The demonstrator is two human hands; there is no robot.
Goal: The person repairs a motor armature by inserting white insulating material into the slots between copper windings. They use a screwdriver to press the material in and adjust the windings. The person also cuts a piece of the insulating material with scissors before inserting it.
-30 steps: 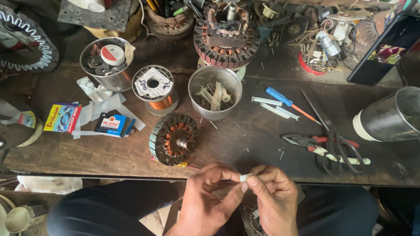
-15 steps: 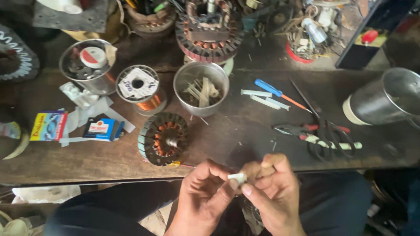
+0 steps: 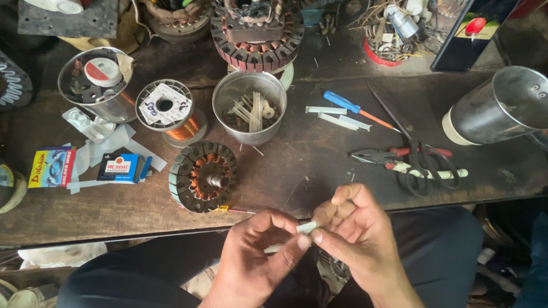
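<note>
Two hands pinch a small white strip just off the near edge of the bench.

The left hand (image 3: pixel 251 262) and right hand (image 3: pixel 357 239) meet over the person's lap, fingers (image 3: pixel 297 242) of both closed narrowly on the white strip (image 3: pixel 305 228) — thumb and forefinger tips touching it from either side. On the bench (image 3: pixel 319 154), just beyond the hands near the front edge, lies a wound stator (image 3: pixel 204 177) with copper coils. Behind it stand a spool of copper wire (image 3: pixel 169 111) and a metal bowl (image 3: pixel 249 105) holding pale strips. Toward the right edge lie pliers (image 3: pixel 379 158) and black scissors (image 3: pixel 422 165) — crossing each other — with a blue-handled screwdriver (image 3: pixel 348 106) and more white strips (image 3: pixel 337 117) further back.
</note>
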